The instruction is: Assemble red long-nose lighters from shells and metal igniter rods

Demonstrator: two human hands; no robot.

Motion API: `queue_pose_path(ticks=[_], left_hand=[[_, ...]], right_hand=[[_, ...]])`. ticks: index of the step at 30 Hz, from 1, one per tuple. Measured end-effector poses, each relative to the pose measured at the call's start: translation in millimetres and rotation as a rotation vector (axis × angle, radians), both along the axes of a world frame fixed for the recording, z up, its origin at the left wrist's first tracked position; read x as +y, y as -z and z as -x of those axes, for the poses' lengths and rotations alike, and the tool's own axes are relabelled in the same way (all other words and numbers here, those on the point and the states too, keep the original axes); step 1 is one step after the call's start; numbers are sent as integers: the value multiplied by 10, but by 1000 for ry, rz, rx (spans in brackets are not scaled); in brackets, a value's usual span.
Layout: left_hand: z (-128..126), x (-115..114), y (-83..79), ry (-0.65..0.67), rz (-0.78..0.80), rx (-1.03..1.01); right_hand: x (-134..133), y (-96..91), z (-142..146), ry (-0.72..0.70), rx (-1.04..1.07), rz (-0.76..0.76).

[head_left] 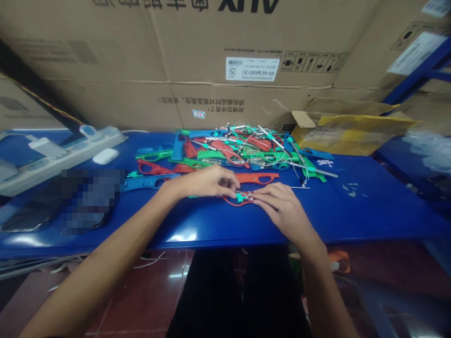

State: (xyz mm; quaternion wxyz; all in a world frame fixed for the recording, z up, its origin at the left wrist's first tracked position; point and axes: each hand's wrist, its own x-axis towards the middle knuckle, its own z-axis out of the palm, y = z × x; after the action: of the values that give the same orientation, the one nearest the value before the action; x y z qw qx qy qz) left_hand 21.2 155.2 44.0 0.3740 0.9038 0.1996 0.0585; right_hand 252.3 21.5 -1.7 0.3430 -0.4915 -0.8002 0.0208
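In front of me lies a red plastic handle shell [230, 202] with a looped trigger opening, its ends hidden by my hands. A small green part [241, 197] and thin white wires sit in it. My left hand [214, 182] is closed at the shell's left side, thumb and forefinger by the green part. My right hand [282, 204] pinches the right end, near the wires. A thin metal rod [299, 188] sticks out beyond my right fingers. Just behind lies an orange-red shell [259, 178].
A pile of red, green and blue shells with rods and wires [243, 148] lies behind. A blue shell [150, 182], phone [35, 211], earbud case [105, 156] and power strip [84, 145] are left. An opened carton [345, 134] and small scattered pieces [350, 190] are right.
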Motion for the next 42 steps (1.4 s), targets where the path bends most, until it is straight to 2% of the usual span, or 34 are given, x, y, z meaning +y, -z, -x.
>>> queue_pose_path(ticks=[4, 9, 12, 15, 20, 23, 27, 32, 35, 42], left_hand=[[-1, 26, 12, 75, -19, -35], [51, 36, -21, 86, -126, -11], [124, -54, -50, 94, -300, 53], [207, -236, -27, 52, -507, 103], [282, -542, 119, -72, -775, 122], [297, -657, 199, -134, -879, 106], [336, -776, 292, -213, -876, 41], [342, -861, 379, -346, -740, -23], [316, -872, 382, -378, -692, -41], [340, -920, 373, -459, -783, -24]], right_hand=[[-6, 13, 3, 18, 5, 23], [-9, 24, 9, 35, 15, 22], [-10, 14, 20, 45, 5, 53], [-6, 13, 39, 40, -58, 69], [10, 28, 64, -29, -196, 70], [5, 9, 72, -36, -230, 98], [-5, -11, 88, -13, -243, 120], [12, 43, 95, -21, -288, 50], [21, 63, 99, -43, -277, 57], [11, 42, 112, -38, -290, 92]])
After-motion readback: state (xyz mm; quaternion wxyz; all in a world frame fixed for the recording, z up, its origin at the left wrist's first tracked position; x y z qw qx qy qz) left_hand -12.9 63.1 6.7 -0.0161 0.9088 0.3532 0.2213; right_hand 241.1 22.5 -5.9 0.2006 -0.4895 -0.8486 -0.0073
